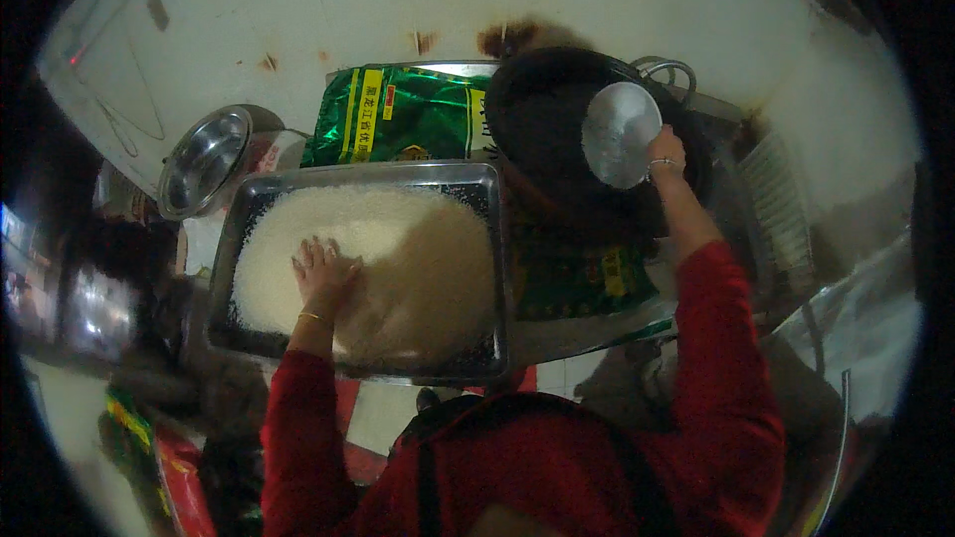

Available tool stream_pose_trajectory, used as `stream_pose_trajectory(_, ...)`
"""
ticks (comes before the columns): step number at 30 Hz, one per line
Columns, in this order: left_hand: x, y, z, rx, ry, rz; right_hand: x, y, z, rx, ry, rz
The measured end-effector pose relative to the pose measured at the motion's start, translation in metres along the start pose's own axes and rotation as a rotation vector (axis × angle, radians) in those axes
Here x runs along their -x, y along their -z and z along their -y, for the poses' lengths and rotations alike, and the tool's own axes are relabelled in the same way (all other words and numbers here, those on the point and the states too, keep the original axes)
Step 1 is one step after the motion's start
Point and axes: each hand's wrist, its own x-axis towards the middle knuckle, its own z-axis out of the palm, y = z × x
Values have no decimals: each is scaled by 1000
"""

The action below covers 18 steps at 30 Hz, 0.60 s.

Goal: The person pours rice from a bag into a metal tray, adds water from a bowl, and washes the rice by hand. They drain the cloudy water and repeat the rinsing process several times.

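White rice [428, 249] is spread over a rectangular metal tray [368, 174] in front of me. My left hand [326, 273] lies on the rice, left of the middle, with its fingers apart and nothing held. Off to the right, my right hand [667, 149] grips the edge of a round, pale bowl [619, 134]. That bowl is over a large, dark, round pot [542, 99], whose inside is too dark to make out. I cannot tell whether the bowl touches the pot or what it contains.
A shiny green bag [398, 119] with yellow stripes lies behind the tray. Left of it sits a metal basin [204, 161]. Another green bag [577, 278] lies right of the tray. A stained, pale wall [328, 20] rises at the back. A red package [184, 477] is at the lower left.
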Motion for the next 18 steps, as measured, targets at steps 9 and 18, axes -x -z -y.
stream_pose_trajectory(9,25,6,-13,17,50,-27,-15,-35,-32,-756,-418,434)
stream_pose_trajectory(18,35,-15,-39,174,-71,-210,18,8,-22,-1476,-585,473)
